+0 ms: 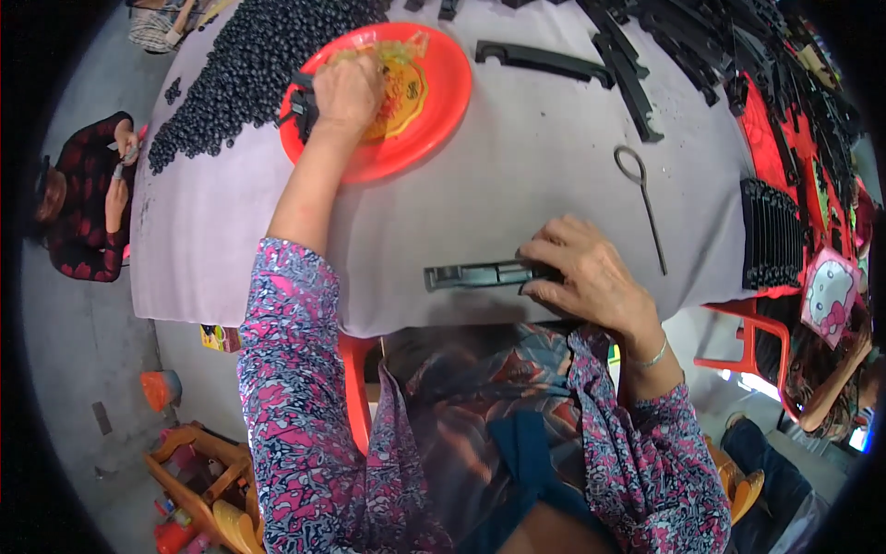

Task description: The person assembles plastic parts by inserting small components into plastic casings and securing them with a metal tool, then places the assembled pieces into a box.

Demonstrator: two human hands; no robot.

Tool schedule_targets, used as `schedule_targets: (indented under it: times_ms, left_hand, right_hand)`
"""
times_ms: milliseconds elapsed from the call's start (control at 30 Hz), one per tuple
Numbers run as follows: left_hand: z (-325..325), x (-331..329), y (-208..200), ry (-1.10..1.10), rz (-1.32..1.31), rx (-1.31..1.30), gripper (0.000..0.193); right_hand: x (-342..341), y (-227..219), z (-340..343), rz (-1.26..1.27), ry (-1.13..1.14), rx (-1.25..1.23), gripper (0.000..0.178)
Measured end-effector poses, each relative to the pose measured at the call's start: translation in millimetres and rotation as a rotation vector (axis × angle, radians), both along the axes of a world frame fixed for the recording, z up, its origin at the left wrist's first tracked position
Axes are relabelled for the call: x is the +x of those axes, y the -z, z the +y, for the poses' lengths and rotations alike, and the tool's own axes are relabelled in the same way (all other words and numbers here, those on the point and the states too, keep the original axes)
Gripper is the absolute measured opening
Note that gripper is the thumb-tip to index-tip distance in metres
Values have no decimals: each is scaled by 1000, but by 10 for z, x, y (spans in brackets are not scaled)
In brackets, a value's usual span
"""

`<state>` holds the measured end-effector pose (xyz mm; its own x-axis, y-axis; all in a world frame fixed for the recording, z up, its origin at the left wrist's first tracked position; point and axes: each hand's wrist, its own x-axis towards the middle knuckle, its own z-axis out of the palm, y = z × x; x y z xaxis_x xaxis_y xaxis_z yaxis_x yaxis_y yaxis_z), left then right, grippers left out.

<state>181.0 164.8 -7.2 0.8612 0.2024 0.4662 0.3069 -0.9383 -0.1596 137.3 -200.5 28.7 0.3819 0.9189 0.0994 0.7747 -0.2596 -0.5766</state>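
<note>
My left hand (349,90) reaches over a round red plate (448,102) with a yellow printed centre. Its fingers are curled down, and what they grip, if anything, is hidden. Beyond them, small pale translucent pieces (406,46) lie on the plate. Small black parts (300,106) rest at the plate's left rim, beside that hand. Near the table's front edge, my right hand (591,277) holds one end of a long black plastic part (475,275) between thumb and fingers. The part lies level, its hollow side showing, with its free end pointing left.
A heap of small round black pieces (249,74) covers the far left. Long black parts (544,60) lie at the back and right, with a neat row (771,235) at the right edge. A looped metal rod (646,203) lies right of centre. Another person (92,203) sits at left.
</note>
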Motion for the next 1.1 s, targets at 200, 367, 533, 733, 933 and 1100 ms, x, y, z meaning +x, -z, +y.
schedule_targets:
  times_ms: [200, 367, 533, 733, 933, 1100]
  left_hand:
    - [-592, -559, -446, 268, -201, -776, 23]
    - [-1444, -1097, -632, 704, 48, -1053, 17]
    - [-1735, -1317, -513, 660, 1, -1213, 17]
    - [-1826, -1381, -331, 657, -105, -1187, 28]
    - [-1782, -1556, -236, 619, -37, -976, 41]
    - [-1772, -1632, -132, 573, 14, -921, 40]
  right_hand:
    - [77, -66, 0, 128, 250, 238, 37]
    - [110, -89, -21, 291, 372, 466, 25]
    - [-29, -151, 140, 251, 231, 400, 17]
    - [-36, -203, 78, 261, 224, 227, 12]
    - [-68, -134, 10, 115, 219, 71, 13]
    - [-137, -78, 31, 24, 170, 139, 15]
